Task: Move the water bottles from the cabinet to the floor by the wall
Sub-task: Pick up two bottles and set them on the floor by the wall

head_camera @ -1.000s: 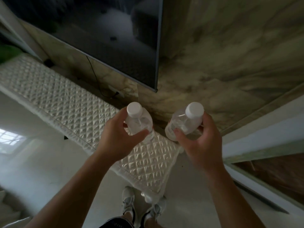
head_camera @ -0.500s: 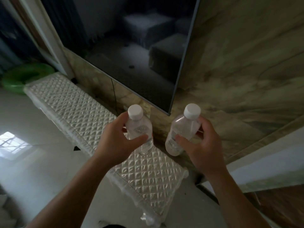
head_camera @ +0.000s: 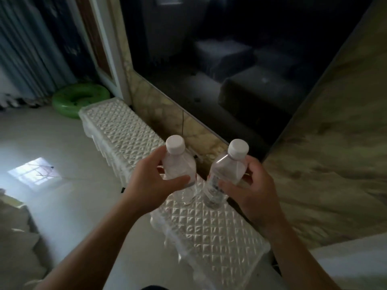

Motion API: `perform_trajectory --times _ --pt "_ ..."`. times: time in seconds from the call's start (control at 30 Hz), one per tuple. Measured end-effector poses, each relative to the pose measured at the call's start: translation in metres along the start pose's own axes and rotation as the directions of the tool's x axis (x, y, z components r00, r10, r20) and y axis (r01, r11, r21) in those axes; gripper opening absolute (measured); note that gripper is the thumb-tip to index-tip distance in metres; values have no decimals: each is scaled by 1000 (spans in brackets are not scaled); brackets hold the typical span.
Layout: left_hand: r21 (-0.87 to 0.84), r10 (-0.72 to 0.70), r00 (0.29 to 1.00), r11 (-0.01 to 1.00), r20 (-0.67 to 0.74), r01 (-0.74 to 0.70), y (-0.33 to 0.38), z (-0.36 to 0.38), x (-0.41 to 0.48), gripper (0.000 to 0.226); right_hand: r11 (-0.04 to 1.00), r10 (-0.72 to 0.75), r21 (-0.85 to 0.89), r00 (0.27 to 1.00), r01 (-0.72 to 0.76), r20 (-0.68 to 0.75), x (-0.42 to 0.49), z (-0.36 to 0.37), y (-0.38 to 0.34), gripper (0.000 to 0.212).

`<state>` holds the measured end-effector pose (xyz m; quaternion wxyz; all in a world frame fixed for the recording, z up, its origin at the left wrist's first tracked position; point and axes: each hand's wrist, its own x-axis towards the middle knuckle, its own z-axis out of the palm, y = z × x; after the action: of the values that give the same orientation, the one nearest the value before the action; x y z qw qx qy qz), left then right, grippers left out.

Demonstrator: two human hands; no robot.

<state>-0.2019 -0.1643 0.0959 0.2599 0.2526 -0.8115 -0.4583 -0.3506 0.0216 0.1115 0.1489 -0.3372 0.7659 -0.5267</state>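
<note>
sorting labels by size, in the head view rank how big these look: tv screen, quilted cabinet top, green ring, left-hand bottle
1. tv screen
2. quilted cabinet top
3. green ring and left-hand bottle: about alike; the bottle is nearer the camera, so unranked.

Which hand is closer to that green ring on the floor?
Left. The left hand, gripping one bottle, sits right of the green ring; the right hand, gripping the other bottle, is farther right.

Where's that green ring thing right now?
Head view, upper left: the green ring lies on the floor just past the far end of the quilted cabinet.
</note>
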Motion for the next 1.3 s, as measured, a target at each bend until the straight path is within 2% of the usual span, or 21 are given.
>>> perform_trajectory --times 0.4,0.57,1.0,1.3 --pt "-78 -95 990 993 -104 87 -77 -155 -5 59 999 -24 31 982 19 186 31 162 -56 63" --pt "-81 -134 976 989 -170 122 -107 -208 -15 66 997 -55 59 963 40 265 48 221 -77 64" --pt "-138 -265 872 964 -411 228 -169 -303 -11 62 984 -155 154 848 87 507 126 358 -112 59" --pt "-164 -324 804 946 -498 279 -221 -363 71 64 975 -211 193 760 114 615 235 459 -130 57"
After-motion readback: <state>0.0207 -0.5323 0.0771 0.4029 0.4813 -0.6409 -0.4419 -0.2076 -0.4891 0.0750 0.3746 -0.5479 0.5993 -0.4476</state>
